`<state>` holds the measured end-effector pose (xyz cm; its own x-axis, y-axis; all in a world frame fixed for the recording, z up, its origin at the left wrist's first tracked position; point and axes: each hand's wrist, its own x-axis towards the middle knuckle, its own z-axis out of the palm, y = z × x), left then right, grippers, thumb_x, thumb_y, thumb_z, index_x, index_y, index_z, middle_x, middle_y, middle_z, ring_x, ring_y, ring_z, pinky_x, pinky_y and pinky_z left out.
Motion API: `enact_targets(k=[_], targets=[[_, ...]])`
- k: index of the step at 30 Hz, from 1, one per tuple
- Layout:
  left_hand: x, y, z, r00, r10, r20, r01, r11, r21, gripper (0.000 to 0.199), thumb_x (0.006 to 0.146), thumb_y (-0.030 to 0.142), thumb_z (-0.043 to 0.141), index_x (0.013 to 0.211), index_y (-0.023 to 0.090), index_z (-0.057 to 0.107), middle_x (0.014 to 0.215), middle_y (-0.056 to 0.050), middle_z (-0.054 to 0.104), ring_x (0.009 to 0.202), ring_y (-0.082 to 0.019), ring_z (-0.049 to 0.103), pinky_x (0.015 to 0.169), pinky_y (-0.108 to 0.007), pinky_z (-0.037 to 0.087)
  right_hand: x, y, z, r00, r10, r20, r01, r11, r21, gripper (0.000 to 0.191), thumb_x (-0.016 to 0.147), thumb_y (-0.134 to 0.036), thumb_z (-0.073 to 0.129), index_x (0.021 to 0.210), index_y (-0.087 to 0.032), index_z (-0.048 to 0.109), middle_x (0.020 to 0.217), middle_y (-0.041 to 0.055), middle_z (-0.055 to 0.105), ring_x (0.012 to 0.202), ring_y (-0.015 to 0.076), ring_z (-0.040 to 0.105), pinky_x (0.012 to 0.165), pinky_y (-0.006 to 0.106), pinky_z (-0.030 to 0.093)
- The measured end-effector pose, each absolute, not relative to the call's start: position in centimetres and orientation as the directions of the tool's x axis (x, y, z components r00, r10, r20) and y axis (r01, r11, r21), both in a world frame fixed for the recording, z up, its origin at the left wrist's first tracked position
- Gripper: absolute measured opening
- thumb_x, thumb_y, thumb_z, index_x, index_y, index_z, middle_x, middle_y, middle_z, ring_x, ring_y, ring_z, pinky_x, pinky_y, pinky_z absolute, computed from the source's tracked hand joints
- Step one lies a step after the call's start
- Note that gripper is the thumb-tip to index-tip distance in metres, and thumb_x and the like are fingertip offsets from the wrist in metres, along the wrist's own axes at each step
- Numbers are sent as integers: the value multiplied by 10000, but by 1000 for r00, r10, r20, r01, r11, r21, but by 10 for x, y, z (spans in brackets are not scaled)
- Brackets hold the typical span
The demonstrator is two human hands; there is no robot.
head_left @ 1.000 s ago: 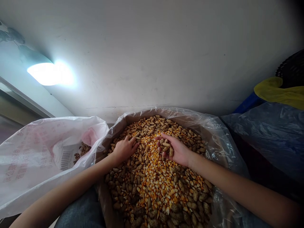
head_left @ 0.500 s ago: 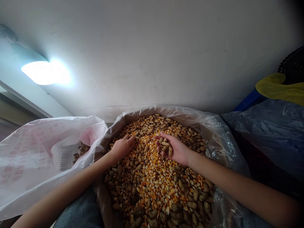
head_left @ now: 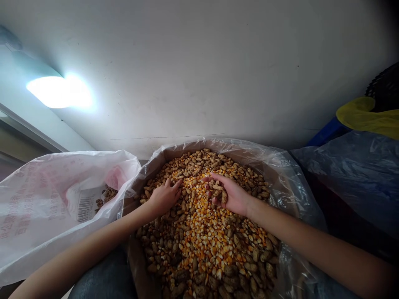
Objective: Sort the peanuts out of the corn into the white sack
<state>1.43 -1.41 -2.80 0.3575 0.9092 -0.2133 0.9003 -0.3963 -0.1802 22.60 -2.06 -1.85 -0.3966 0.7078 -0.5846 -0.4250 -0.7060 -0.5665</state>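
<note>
Unshelled peanuts [head_left: 232,271] lie mixed with loose yellow corn kernels [head_left: 204,232] inside a box lined with clear plastic [head_left: 282,166]. My left hand [head_left: 164,198] is palm down over the left side of the heap, its visible fingers apart and touching the peanuts there; nothing shows in its grasp. On the other side my right hand [head_left: 233,196] is turned palm up, with its fingers curled around several peanuts [head_left: 217,190] just above the kernels.
At the left stands an open white plastic bag [head_left: 46,207] with some peanuts [head_left: 109,194] inside. A pale wall [head_left: 199,74] rises behind the box. A bright lamp [head_left: 59,92] glows upper left. Dark plastic sheeting [head_left: 358,174] and a yellow cloth [head_left: 370,116] are at the right.
My left hand has moved slightly, and its fingers have spread. The peanut at its fingertips is no longer seen there. My right hand stays nearly still with its peanuts.
</note>
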Motion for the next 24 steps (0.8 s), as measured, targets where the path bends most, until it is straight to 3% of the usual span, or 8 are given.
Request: enact_targets(k=[6,10,16,19,22,24], targets=[[10,-11,-24,406,876,-261,883,-450,-138,501,807,344,239,1281,185,218,1002,-171,461,679,-232,575,568,-325,421,226,-20,-20,-394,710,-584,-421,-704,-572,201,704,-351,510,822,-201,572,669,2,521,537,86,523,400,178,409],[5,-6,-22,420,863,-282,889,-454,-65,513,793,327,280,1285,203,214,1023,-152,476,684,-216,578,618,-326,420,227,-21,-19,-387,717,-579,-414,-696,-586,195,702,-347,517,818,-199,571,679,4,529,544,88,528,400,178,417],[-11,6,-18,479,842,-248,865,-406,294,495,789,349,299,1264,212,282,1203,-60,428,1012,-190,468,851,-281,343,227,-21,-17,-393,714,-579,-425,-700,-574,197,705,-336,516,824,-192,577,670,5,529,536,89,527,390,179,420],[-14,9,-14,480,848,-224,813,-333,478,495,784,375,312,1247,200,321,1222,-30,420,1078,-180,409,901,-284,299,227,-21,-16,-396,711,-581,-426,-702,-570,196,711,-336,511,819,-188,579,673,2,526,531,86,526,387,180,421],[-14,10,-10,433,872,-228,741,-200,641,470,776,392,335,1206,210,388,1206,-18,437,1068,-181,409,892,-293,310,227,-21,-16,-395,717,-575,-424,-697,-578,194,714,-338,510,815,-187,577,677,2,524,525,84,525,386,181,424],[-12,9,-8,378,885,-272,665,-55,745,441,775,384,334,1170,215,433,1145,-29,484,971,-171,470,766,-265,404,227,-21,-16,-396,719,-572,-423,-695,-581,193,718,-337,506,816,-186,576,672,3,522,525,84,526,386,181,426]])
